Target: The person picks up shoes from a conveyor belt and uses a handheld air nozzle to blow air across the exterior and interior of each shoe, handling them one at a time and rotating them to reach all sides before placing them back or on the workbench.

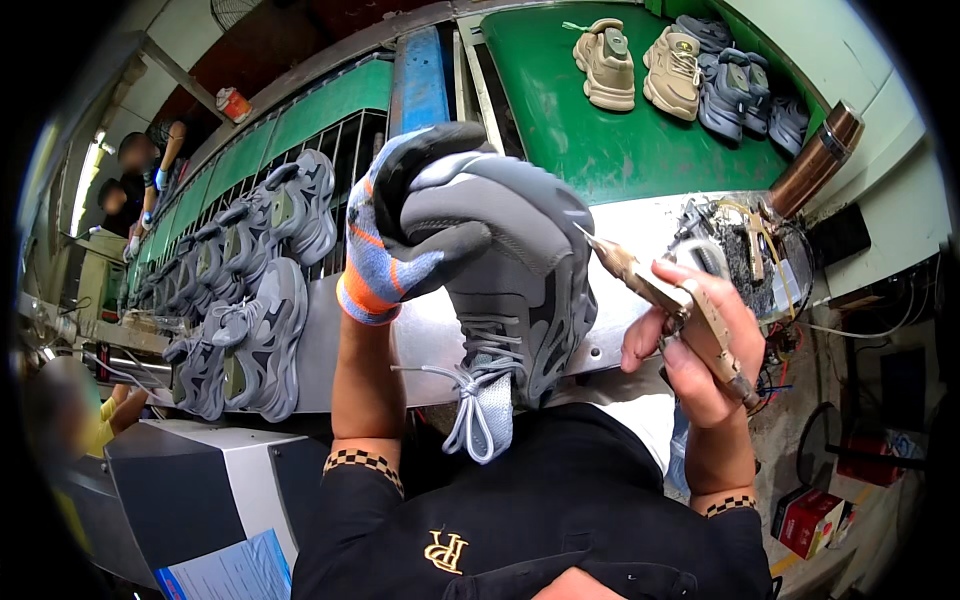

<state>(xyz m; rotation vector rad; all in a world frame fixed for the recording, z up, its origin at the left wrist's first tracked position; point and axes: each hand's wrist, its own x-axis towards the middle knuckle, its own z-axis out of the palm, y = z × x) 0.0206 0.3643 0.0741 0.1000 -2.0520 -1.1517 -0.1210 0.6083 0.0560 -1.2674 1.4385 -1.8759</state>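
**Grey sneaker in hand, pointed tool at its side panel**

- Left hand (400,240): gloved in grey, blue and orange knit. You have it closed around the heel end of the grey sneaker (500,270), holding the shoe up in front of your chest, toe hanging down, laces (470,400) dangling loose.
- Right hand (690,350): bare, fingers wrapped firmly about a tan pointed hand tool (660,295). Its thin tip sits at, or just beside, the sneaker's upper side; actual contact cannot be told.
- Step in hand, by judgement: detail work on the shoe's side, with the tip brought up to the spot.
- Next move, by judgement: keep the shoe steady in your glove and guide the tip with a light, controlled touch; a slip could mark the upper.
- Surroundings: a rack of matching grey sneakers (250,310) to your left; beige shoes (640,65) and blue-grey shoes (740,90) on the green belt (600,140) beyond; a cluttered metal shelf (730,250) just behind the tool; a copper-coloured cylinder (815,160) to the right; other workers' arms (160,160) far left.
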